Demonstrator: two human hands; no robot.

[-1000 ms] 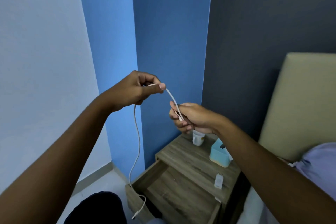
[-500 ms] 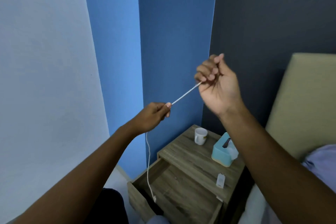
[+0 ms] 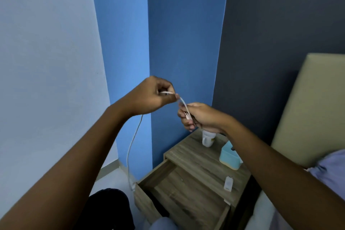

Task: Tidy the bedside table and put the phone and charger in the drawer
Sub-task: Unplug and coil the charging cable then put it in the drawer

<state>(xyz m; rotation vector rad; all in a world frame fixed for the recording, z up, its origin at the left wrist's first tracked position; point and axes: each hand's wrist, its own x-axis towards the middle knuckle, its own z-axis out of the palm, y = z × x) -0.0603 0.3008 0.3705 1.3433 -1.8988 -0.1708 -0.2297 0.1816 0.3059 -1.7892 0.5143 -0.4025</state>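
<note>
Above the bedside table (image 3: 197, 160), both hands are raised in front of the blue wall, near each other, with a white charger cable (image 3: 130, 151) strung between them. The left hand (image 3: 151, 95) is closed around the cable, pinching it between thumb and fingers, and the right hand (image 3: 199, 117) is curled shut on gathered loops of the same cable. A short arc of cable bridges the 2 hands; the long free end hangs from the left hand down to the front left corner of the open drawer (image 3: 186, 188), its tip just outside that corner. On the tabletop stand a white mug (image 3: 207, 140) at the back and a light blue tissue box (image 3: 229, 158) beside it, partly hidden by the right forearm. A small white charger plug (image 3: 228, 183) lies flat near the table's front edge, apart from the cable. The drawer's wooden floor looks bare
</note>
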